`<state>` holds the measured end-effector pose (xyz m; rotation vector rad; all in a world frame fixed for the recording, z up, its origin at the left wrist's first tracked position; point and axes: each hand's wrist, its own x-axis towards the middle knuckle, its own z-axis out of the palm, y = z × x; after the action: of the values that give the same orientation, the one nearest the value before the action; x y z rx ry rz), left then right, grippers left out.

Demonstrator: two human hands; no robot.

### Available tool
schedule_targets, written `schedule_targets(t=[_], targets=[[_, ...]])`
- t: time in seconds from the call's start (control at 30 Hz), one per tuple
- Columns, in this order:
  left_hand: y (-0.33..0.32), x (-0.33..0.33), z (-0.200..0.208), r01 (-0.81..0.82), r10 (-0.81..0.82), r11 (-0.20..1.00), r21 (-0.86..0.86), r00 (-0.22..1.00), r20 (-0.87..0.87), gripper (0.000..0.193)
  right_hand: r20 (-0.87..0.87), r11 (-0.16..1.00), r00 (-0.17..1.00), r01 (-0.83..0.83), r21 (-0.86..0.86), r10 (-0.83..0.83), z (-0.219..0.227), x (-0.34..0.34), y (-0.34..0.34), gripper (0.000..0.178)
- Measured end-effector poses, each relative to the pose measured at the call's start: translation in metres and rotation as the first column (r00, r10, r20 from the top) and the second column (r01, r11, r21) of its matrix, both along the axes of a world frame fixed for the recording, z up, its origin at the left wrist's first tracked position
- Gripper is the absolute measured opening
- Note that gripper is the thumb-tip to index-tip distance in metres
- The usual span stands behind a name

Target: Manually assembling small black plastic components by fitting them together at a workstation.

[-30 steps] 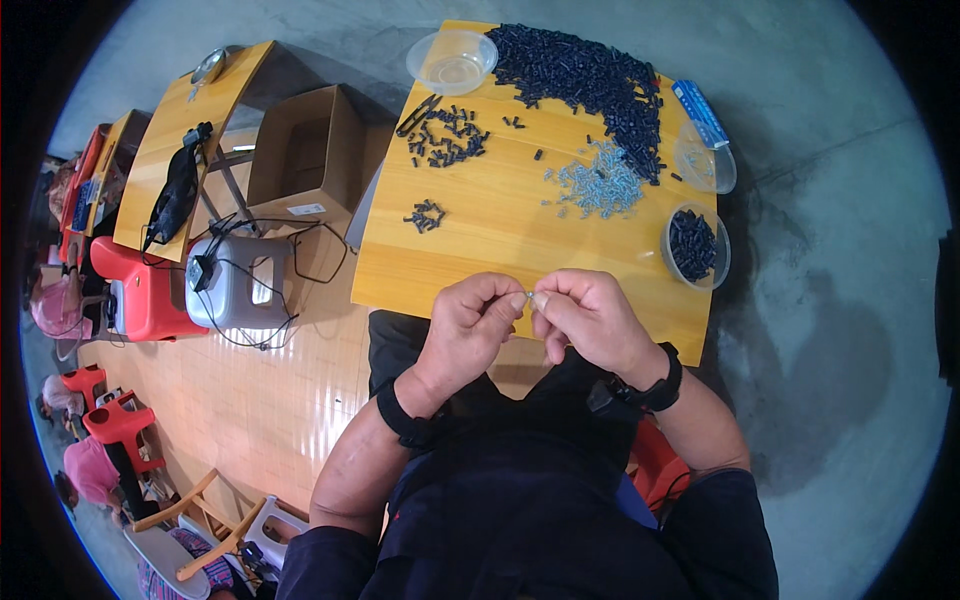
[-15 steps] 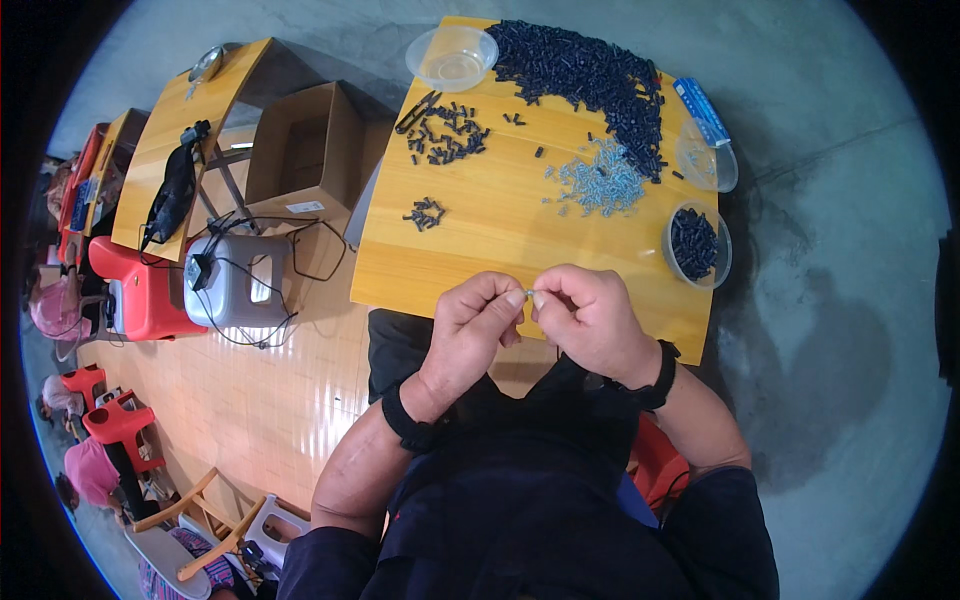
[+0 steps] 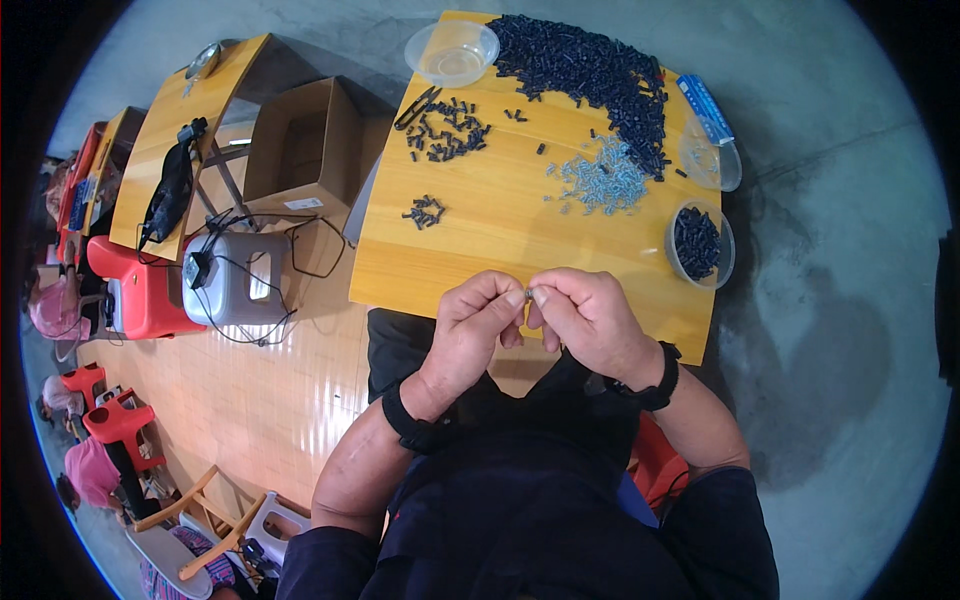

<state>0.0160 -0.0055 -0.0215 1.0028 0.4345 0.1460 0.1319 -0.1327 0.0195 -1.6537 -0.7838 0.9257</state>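
Observation:
My left hand (image 3: 472, 318) and my right hand (image 3: 592, 318) meet fingertip to fingertip at the near edge of the yellow table (image 3: 450, 255). Thumb and forefinger of each are pinched on a tiny pale piece (image 3: 528, 294), mostly covered by the fingers; its kind cannot be made out. Beyond the hands lies a loose pile of small clear-bluish pieces (image 3: 605, 180). Behind that spreads a large heap of short black cylindrical parts (image 3: 580, 65). A clear round tub (image 3: 727, 262) at the right holds more black parts.
Two smaller groups of black parts (image 3: 450, 135) (image 3: 423, 212) lie at the left, with dark tweezers (image 3: 417, 108) beside the farther group. A clear bowl (image 3: 452, 55), another clear tub (image 3: 712, 160) and a blue box (image 3: 705, 108) stand along the edges. An open carton (image 3: 300, 150) sits left of the table.
My right fingertips have closed in toward my left ones, so the small piece shows less. The piles and tubs stay as they were.

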Motion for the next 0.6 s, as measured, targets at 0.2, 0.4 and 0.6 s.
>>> schedule_targets(t=[0.2, 0.4, 0.6], targets=[[0.003, 0.001, 0.005, -0.008, 0.005, 0.988, -0.155, 1.000, -0.024, 0.017, -0.063, 0.993, 0.998, -0.038, -0.113, 0.031, 0.003, 0.001, 0.002, 0.018], [0.007, 0.004, 0.005, -0.032, 0.025, 0.956, -0.291, 0.999, -0.029, 0.016, 0.272, 0.999, 0.961, 0.046, -0.023, -0.039, -0.016, 0.007, 0.007, 0.011], [0.020, 0.006, -0.040, -0.135, 0.131, 0.990, -0.030, 0.986, -0.102, 0.014, 0.543, 0.981, 0.839, 0.126, -0.148, -0.026, -0.085, 0.046, 0.001, 0.009]])
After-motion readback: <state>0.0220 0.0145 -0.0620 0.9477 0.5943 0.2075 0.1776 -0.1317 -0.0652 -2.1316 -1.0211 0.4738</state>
